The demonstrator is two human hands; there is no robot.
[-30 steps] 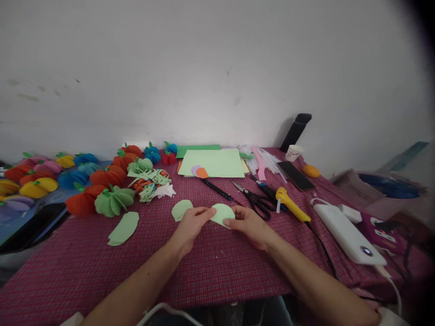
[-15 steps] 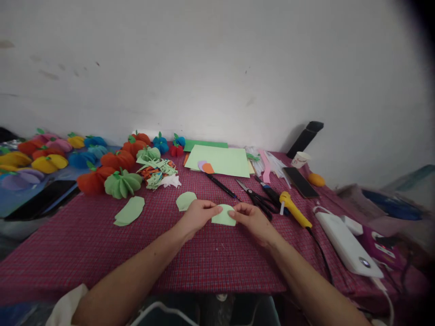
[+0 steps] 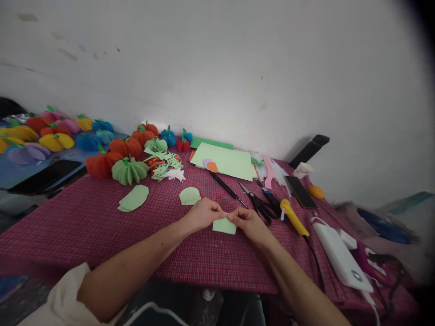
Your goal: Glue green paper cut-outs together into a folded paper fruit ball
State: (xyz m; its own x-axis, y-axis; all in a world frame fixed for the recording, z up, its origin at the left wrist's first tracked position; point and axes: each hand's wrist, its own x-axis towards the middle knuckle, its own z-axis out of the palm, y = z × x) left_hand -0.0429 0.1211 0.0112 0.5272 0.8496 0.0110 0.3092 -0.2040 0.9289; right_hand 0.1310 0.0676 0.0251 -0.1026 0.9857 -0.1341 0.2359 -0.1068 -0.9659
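Observation:
Between my two hands is a small pale green paper piece (image 3: 224,226) with a straight lower edge. My left hand (image 3: 205,213) pinches its top edge from the left, and my right hand (image 3: 249,222) pinches it from the right, thumbs close together. My fingers cover the upper part of the paper. A similar green paper cutout (image 3: 190,196) lies just beyond my left hand. Farther left rests a stack of green cutouts (image 3: 133,198). Black-handled scissors (image 3: 261,204) and a dark pen-like tool (image 3: 224,184) lie beyond my right hand.
Paper pumpkins (image 3: 129,170) in several colours fill the left and back. Paper scraps (image 3: 165,165) and green sheets (image 3: 224,160) lie behind. To the right are a yellow glue gun (image 3: 294,218), a phone (image 3: 301,192), a paper cup (image 3: 303,170) and a white power bank (image 3: 341,253).
My thumbs and fingers have come closer together at the top of the green paper, covering its rounded upper edge. The camera view has tilted slightly.

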